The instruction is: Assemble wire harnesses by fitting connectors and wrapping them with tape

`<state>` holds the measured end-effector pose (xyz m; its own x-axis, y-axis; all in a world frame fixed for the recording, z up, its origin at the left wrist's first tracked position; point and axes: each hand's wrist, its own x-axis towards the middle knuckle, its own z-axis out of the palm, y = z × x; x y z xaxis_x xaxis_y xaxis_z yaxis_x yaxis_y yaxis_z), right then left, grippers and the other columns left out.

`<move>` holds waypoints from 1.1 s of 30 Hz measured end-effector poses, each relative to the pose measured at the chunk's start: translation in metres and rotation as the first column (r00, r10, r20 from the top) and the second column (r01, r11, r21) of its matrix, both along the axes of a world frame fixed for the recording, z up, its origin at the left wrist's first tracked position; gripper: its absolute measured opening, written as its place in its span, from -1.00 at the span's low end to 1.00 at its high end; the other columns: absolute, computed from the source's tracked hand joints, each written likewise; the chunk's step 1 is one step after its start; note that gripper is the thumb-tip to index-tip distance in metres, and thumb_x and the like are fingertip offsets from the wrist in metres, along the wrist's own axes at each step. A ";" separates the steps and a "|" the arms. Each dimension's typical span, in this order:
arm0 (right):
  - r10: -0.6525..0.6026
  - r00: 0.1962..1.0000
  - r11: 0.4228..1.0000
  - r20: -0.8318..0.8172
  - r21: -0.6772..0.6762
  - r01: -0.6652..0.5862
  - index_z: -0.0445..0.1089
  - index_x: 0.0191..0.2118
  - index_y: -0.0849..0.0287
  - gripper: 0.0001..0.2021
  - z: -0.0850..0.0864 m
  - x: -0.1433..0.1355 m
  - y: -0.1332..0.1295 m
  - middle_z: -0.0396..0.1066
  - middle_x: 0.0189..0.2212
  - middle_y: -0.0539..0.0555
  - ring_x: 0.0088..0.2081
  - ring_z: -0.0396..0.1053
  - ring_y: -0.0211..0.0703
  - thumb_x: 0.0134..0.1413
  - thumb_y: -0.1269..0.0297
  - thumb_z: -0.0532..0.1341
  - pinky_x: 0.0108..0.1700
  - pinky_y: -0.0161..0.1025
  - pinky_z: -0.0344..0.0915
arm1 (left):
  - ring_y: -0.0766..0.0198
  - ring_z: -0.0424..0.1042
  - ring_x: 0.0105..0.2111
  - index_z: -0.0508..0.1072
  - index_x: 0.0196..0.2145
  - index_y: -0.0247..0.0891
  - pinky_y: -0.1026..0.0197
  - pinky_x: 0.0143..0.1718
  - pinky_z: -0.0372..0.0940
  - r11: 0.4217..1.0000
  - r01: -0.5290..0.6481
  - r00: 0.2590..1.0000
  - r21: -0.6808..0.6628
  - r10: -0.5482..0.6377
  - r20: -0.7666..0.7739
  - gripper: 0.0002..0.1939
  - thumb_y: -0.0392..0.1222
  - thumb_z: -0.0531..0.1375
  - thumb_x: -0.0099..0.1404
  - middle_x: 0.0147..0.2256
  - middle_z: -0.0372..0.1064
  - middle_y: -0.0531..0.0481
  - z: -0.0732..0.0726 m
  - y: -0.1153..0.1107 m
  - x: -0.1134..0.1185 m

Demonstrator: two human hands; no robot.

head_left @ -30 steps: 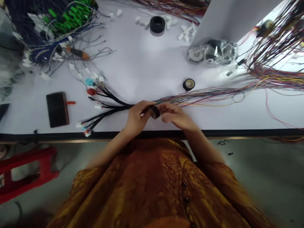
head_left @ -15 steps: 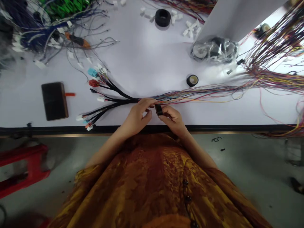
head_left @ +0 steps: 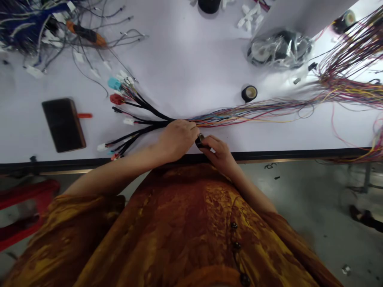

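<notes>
A wire bundle [head_left: 254, 109] crosses the white table, its left part wrapped black and split into branches [head_left: 149, 125] ending in blue, red and white connectors. My left hand [head_left: 179, 137] is closed over the bundle at the end of the black wrapping, fingertips pressed together on the wires. Just below the bundle, my right hand [head_left: 218, 149] pinches a small black tape roll [head_left: 200, 140] between thumb and fingers, close to my left fingertips. Whether tape runs from the roll to the wires is too small to tell.
A phone [head_left: 64, 125] and an orange strip [head_left: 85, 115] lie left. Another tape roll [head_left: 249, 93] stands behind the bundle, with a plastic bag of rolls [head_left: 279, 50] beyond. Blue wires [head_left: 26, 28] and an orange-black tool [head_left: 86, 34] are at back left; loose wires [head_left: 344, 75] spread right.
My left hand has turned over the bundle and its fingers have closed, with the forearm swung outward. The roll in my right hand has tilted to show its core. The view has shifted slightly.
</notes>
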<state>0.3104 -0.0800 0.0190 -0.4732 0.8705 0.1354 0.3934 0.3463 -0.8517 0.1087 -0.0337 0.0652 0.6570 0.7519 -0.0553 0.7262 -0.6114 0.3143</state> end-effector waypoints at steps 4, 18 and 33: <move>-0.059 0.996 0.998 -0.064 -0.012 0.059 0.28 -0.26 0.12 -0.91 -0.001 -0.005 -0.001 0.28 -0.34 -0.01 -0.30 0.25 -0.25 0.32 0.39 0.19 -0.26 -0.27 0.17 | 0.09 0.53 -0.24 0.57 -0.26 -0.31 0.10 -0.19 0.35 0.989 -0.126 0.992 -0.079 0.127 0.013 -0.78 -0.27 0.11 0.40 -0.26 0.56 -0.16 -0.005 0.021 -0.009; -0.186 0.981 0.975 0.052 -0.113 0.191 0.28 -0.32 0.11 -0.88 -0.006 -0.008 0.004 0.31 -0.33 0.04 -0.33 0.24 -0.20 0.30 0.33 0.18 -0.26 -0.21 0.16 | 0.07 0.50 -0.28 0.52 -0.44 -0.23 0.07 -0.13 0.33 0.964 -0.014 0.991 -0.267 0.048 0.121 -0.84 -0.19 0.22 0.28 -0.42 0.48 -0.07 -0.012 0.044 0.010; -0.323 0.933 0.896 -0.156 -0.368 0.249 0.28 -0.37 0.12 -0.84 -0.030 -0.006 0.001 0.24 -0.44 -0.04 -0.36 0.19 -0.23 0.21 0.24 0.22 -0.26 -0.23 0.15 | 0.05 0.49 -0.31 0.39 -0.49 -0.19 0.10 -0.24 0.37 0.947 -0.014 0.999 -0.321 0.029 0.044 -0.75 -0.14 0.40 -0.04 -0.42 0.43 -0.08 -0.074 0.102 -0.030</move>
<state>0.3045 -0.0788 -0.0113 -0.1903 0.9741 -0.1225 0.2330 -0.0764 -0.9695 0.0788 0.0683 -0.0085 0.6487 0.7136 -0.2646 0.7174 -0.4572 0.5257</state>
